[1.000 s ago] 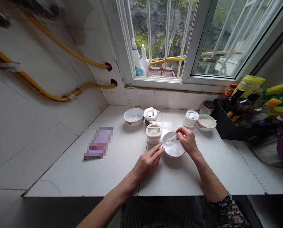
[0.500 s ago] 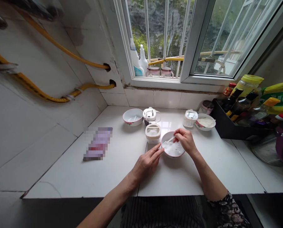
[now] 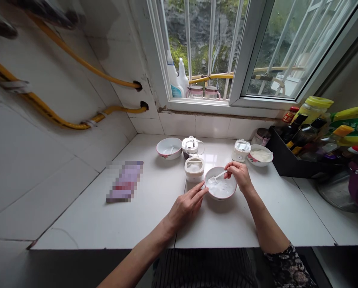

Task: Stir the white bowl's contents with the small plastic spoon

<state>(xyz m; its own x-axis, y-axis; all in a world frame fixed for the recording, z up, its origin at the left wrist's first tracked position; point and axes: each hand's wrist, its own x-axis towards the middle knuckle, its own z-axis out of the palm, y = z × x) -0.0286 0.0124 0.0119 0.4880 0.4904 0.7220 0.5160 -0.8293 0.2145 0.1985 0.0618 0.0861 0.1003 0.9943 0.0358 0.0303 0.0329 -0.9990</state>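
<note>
In the head view, a white bowl with a pink rim holds a white, wet-looking substance. My left hand steadies the bowl at its left rim, fingers fairly straight and the thumb hidden. Pinched in my right hand is a small white spoon, whose head dips into the bowl at the left side. Just behind my left fingertips stands a white container with a clear lid. Behind it is a similar container, its lid raised, with dark contents.
Another bowl with a spoon inside stands at the back left. At the back right are a lidded container and a bowl of white food. A black box of bottles borders the right. A blurred purple packet lies left.
My right hand has moved slightly right and back, drawing the spoon so that more of it shows. The white substance's surface has shifted. My left hand stays at the rim.
</note>
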